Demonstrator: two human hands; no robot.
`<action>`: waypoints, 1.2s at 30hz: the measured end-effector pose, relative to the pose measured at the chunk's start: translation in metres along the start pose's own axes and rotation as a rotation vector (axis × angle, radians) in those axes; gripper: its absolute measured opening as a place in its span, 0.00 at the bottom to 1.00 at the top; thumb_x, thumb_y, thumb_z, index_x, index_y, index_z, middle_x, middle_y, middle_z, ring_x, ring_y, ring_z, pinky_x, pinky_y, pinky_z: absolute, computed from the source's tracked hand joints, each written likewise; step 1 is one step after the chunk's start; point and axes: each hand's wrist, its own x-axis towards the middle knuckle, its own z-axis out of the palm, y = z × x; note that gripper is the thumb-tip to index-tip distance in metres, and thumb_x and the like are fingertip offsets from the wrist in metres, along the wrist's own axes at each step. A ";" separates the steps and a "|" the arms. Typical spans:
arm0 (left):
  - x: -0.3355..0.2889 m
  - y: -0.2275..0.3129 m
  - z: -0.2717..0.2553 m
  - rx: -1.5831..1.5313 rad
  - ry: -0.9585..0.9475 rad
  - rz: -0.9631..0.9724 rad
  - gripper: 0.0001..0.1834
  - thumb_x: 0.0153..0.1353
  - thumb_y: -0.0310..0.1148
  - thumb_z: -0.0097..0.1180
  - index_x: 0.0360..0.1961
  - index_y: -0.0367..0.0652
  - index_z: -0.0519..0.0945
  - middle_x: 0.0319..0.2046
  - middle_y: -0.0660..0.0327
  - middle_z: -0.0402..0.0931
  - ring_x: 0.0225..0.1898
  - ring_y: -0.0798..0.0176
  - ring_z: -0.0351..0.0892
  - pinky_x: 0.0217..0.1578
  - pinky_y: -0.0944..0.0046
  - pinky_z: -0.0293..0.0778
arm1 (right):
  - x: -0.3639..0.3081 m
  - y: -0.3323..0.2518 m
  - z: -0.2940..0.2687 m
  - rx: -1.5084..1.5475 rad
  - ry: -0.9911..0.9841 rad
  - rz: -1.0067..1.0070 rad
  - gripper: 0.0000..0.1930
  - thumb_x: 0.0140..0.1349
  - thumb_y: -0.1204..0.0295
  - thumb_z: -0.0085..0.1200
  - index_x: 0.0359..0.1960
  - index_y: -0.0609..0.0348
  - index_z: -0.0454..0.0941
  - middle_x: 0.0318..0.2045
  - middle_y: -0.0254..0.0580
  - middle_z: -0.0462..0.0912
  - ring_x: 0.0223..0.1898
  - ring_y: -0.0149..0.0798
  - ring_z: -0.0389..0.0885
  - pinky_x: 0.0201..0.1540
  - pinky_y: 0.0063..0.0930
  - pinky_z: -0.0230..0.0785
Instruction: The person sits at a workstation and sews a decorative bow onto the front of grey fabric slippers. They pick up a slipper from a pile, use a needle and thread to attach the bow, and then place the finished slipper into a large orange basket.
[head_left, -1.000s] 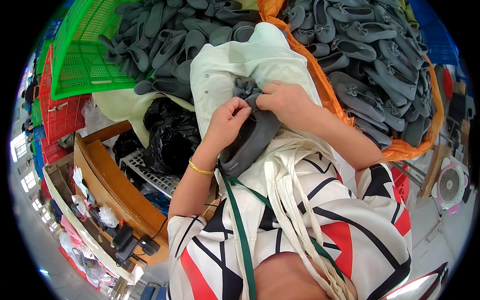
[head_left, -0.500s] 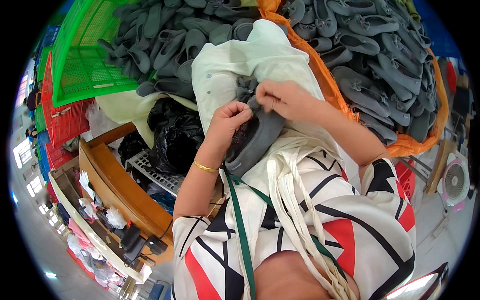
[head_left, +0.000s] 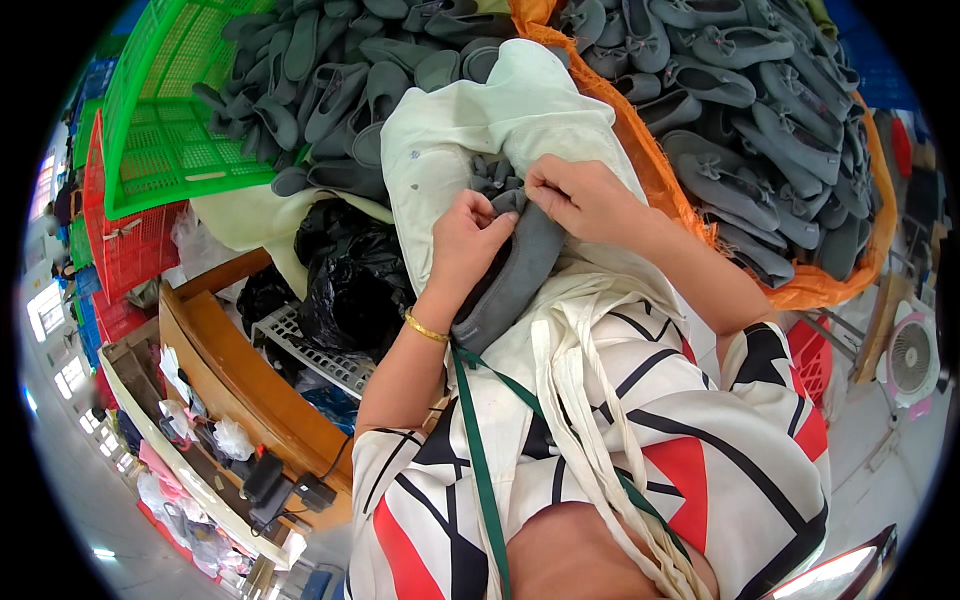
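Note:
A dark grey slip-on shoe (head_left: 535,252) rests in my lap, tilted, with one end close to my waist. My left hand (head_left: 468,240) is closed on its far end, thumb on top and fingers curled at the opening's edge. On the other side of that end, my right hand (head_left: 572,195) pinches the rim between thumb and fingers. Just beyond my fingertips lie several small grey fabric pieces (head_left: 490,172), perhaps bows, on the pale cloth (head_left: 425,165) over my lap. My left hand covers part of the shoe's inside.
Many grey shoes (head_left: 335,95) are heaped by a green plastic basket (head_left: 165,150) at far left. An orange sack (head_left: 650,150) on the right holds more. At left are a black plastic bag (head_left: 350,265), a white rack (head_left: 310,350) and a wooden table (head_left: 240,370). A fan (head_left: 910,358) stands at right.
My left hand has shifted its grip over the shoe's far end, thumb now lying on the rim. My right hand, blurred before, now pinches the rim steadily.

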 end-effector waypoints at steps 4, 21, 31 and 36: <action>0.004 -0.008 0.001 0.073 0.016 0.020 0.19 0.52 0.36 0.70 0.19 0.38 0.71 0.18 0.64 0.74 0.22 0.71 0.72 0.25 0.69 0.68 | -0.007 -0.045 -0.032 0.364 0.011 0.059 0.03 0.69 0.74 0.52 0.39 0.59 0.73 0.28 0.33 0.77 0.29 0.28 0.75 0.33 0.22 0.68; -0.016 0.025 -0.023 0.005 -0.202 -0.028 0.09 0.56 0.31 0.63 0.31 0.32 0.83 0.22 0.59 0.82 0.24 0.71 0.79 0.28 0.69 0.74 | 0.002 -0.039 -0.008 -0.037 -0.239 -0.043 0.03 0.63 0.74 0.56 0.35 0.58 0.77 0.31 0.38 0.80 0.34 0.42 0.81 0.36 0.31 0.72; -0.022 0.026 -0.024 0.031 -0.107 0.240 0.06 0.64 0.29 0.61 0.35 0.36 0.81 0.25 0.71 0.77 0.26 0.78 0.70 0.29 0.75 0.68 | 0.013 -0.018 0.013 -0.478 -0.190 -0.193 0.03 0.56 0.73 0.55 0.32 0.51 0.77 0.30 0.37 0.76 0.34 0.44 0.81 0.33 0.38 0.73; -0.007 0.007 -0.025 -0.239 -0.188 0.094 0.06 0.65 0.32 0.61 0.36 0.40 0.82 0.26 0.74 0.77 0.24 0.80 0.65 0.25 0.77 0.62 | 0.012 -0.003 0.018 -0.356 -0.150 -0.198 0.03 0.57 0.71 0.57 0.33 0.49 0.77 0.31 0.34 0.77 0.33 0.42 0.81 0.32 0.36 0.73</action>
